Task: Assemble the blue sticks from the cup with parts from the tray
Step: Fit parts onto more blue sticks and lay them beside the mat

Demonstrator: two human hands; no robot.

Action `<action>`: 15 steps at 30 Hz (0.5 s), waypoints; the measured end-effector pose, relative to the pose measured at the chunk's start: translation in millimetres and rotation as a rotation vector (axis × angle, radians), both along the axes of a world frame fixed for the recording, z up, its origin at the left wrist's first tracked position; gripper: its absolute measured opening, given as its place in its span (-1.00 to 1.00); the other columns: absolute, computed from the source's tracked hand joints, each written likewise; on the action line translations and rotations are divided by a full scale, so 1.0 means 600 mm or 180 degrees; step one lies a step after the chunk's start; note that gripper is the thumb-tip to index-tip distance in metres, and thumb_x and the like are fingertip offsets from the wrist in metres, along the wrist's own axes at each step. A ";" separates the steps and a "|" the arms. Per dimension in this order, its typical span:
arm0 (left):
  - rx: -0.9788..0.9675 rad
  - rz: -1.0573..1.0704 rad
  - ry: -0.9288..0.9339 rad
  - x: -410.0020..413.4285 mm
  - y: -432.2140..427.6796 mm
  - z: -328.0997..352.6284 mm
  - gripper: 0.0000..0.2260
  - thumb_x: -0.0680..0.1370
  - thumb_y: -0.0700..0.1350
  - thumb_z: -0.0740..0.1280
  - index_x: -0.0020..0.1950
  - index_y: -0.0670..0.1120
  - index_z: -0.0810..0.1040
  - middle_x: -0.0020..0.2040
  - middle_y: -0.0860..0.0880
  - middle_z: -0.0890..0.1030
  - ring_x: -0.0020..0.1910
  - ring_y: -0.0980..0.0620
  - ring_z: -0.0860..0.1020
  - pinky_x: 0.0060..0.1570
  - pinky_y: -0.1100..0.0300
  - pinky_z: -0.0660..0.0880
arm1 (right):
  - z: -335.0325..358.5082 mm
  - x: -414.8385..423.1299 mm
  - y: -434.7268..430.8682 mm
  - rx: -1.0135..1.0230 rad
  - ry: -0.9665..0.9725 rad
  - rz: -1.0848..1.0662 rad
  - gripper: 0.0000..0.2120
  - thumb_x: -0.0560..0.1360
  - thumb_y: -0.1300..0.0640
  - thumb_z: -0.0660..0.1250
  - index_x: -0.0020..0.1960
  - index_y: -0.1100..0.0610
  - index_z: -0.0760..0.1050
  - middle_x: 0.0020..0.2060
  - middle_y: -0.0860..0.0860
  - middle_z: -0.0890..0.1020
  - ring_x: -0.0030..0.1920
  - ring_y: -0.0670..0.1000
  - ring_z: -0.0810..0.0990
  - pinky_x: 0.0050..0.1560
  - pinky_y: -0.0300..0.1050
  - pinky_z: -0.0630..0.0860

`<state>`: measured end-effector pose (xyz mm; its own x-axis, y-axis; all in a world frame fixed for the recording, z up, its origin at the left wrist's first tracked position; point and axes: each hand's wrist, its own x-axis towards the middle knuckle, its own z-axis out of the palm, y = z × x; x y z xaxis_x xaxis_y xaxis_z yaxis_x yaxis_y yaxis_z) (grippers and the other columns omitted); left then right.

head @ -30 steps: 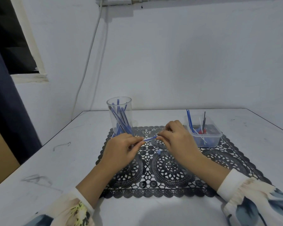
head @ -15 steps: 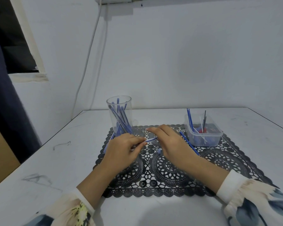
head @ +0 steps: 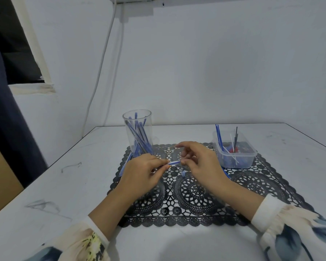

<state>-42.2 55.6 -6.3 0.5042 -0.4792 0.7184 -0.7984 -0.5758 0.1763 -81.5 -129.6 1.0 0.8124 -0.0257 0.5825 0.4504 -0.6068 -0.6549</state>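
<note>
Scene: A blue stick [head: 174,162] is held above a black lace placemat [head: 196,194] on a white table [head: 64,185]. A clear cup [head: 148,127] of spare sticks stands at left, a clear plastic tray [head: 235,162] of parts at right.

Left hand: The stick is pinched near its right end by the left hand [head: 143,174], thumb and forefinger pressed together on it. The rest of the stick runs back behind the hand toward the foot of the cup.

Right hand: The right hand [head: 201,162] is poised at the stick's free end, fingers loosely curved and parted, thumb tip at the end. Whether a small part is held there cannot be told.

Loose pieces: A small blue cap [head: 183,173] lies on the placemat just below the stick's tip. A second stick [head: 226,174] is partly hidden under the right wrist.

Stage: A part is judged to be about to be fitted to the stick's end.

Risk: A misaligned push could bend the thin stick or flick the part away, where it might be lost in the lace holes. The cup, close behind the left hand, could be tipped by the stick's trailing end.

Room: Open placemat is left toward the person. Bare table lies beyond it on both sides, its edges well apart from the hands.
</note>
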 end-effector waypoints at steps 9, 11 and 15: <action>0.0025 0.0120 0.0083 0.000 0.004 0.003 -0.78 0.48 0.09 0.30 -0.02 0.04 0.67 -0.31 0.16 0.61 -0.33 0.28 0.46 -0.33 0.52 0.30 | 0.011 0.003 -0.010 0.0183 0.0404 -0.0092 -0.64 0.42 0.35 0.38 -0.02 -0.11 0.53 -0.23 -0.01 0.59 -0.17 0.00 0.58 -0.07 -0.06 0.57; 0.0043 0.0161 0.0104 0.001 0.005 0.002 -0.83 0.47 0.03 0.35 -0.01 0.04 0.67 -0.30 0.16 0.62 -0.33 0.27 0.45 -0.30 0.54 0.26 | 0.012 0.004 -0.012 0.0151 0.0464 -0.0116 -0.68 0.42 0.33 0.39 -0.03 -0.09 0.54 -0.24 0.00 0.60 -0.18 0.00 0.58 -0.07 -0.07 0.56; 0.0049 0.0195 0.0152 0.005 0.006 0.000 -0.83 0.47 0.03 0.36 -0.01 0.05 0.67 -0.30 0.15 0.62 -0.33 0.25 0.46 -0.32 0.51 0.26 | 0.009 0.003 -0.014 0.0012 0.0564 -0.0166 -0.77 0.40 0.25 0.43 0.00 -0.01 0.59 -0.28 -0.07 0.60 -0.28 -0.17 0.52 -0.10 -0.20 0.55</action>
<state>-39.3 58.9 -6.4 0.5665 -0.4572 0.6856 -0.7525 -0.6261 0.2042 -79.5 -138.0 6.6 0.8999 -0.0723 0.4300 0.2956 -0.6238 -0.7235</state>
